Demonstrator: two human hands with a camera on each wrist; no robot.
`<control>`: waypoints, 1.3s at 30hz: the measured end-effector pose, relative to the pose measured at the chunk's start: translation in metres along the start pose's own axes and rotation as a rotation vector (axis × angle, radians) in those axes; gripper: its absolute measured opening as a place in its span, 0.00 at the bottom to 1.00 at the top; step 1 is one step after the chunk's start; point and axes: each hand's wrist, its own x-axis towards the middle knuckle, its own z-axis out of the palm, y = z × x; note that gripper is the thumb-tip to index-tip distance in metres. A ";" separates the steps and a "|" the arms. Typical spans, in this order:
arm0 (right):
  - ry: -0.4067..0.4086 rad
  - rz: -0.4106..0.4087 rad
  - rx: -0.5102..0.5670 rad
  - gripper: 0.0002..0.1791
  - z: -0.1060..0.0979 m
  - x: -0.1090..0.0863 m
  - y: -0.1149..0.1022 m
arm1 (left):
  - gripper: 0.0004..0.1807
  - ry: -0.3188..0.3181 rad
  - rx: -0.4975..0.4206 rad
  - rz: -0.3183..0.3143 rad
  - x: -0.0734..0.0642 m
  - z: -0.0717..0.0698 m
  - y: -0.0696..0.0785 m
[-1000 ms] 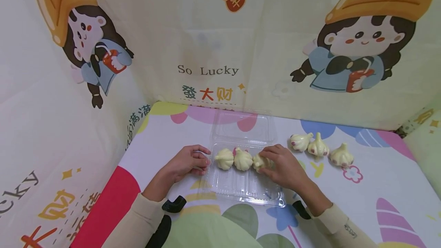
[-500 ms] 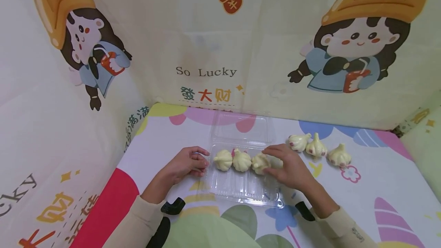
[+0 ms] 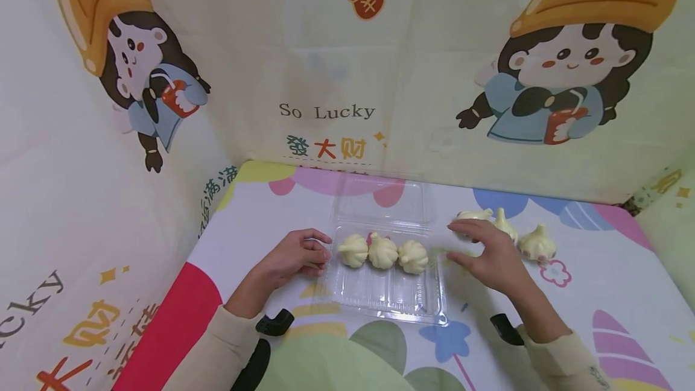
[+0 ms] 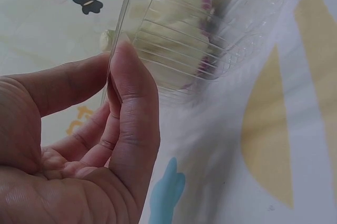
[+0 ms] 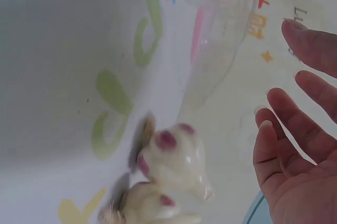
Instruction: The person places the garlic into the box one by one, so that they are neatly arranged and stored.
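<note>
A clear plastic clamshell box (image 3: 355, 292) lies on the table with its lid (image 3: 362, 201) folded back. Three garlic bulbs, a left one (image 3: 353, 251), a middle one (image 3: 382, 251) and a right one (image 3: 413, 257), sit in a row along the box's far side. My left hand (image 3: 293, 256) pinches the box's left rim between thumb and finger, seen close in the left wrist view, where the rim (image 4: 122, 16) rises from the fingertips. My right hand (image 3: 491, 252), fingers spread and holding nothing, hovers right of the box. It partly covers a loose garlic bulb (image 3: 475, 215) behind it.
Two more loose garlic bulbs, an upright one (image 3: 505, 225) and a nearer one (image 3: 539, 245), stand right of my right hand. A printed cloth (image 3: 326, 71) hangs as a wall along the table's far edge and left side. The patterned tabletop (image 3: 575, 300) stretches to the right.
My right hand has let go of the right garlic bulb in the box, opened its fingers and moved right toward the loose bulbs. The left hand has stayed at the rim.
</note>
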 end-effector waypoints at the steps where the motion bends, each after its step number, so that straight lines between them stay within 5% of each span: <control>1: 0.008 0.014 0.003 0.30 -0.002 -0.001 0.003 | 0.20 -0.001 -0.003 -0.002 0.000 0.000 0.000; 24: 0.115 0.374 0.051 0.28 -0.052 -0.026 0.055 | 0.20 0.011 -0.014 -0.014 0.000 0.002 0.000; 31: 0.034 0.582 0.060 0.32 -0.066 -0.031 0.065 | 0.20 0.008 -0.021 -0.010 0.000 0.001 0.001; 39: 0.025 0.675 0.056 0.36 -0.078 -0.036 0.078 | 0.22 0.000 -0.025 0.000 0.000 0.000 0.001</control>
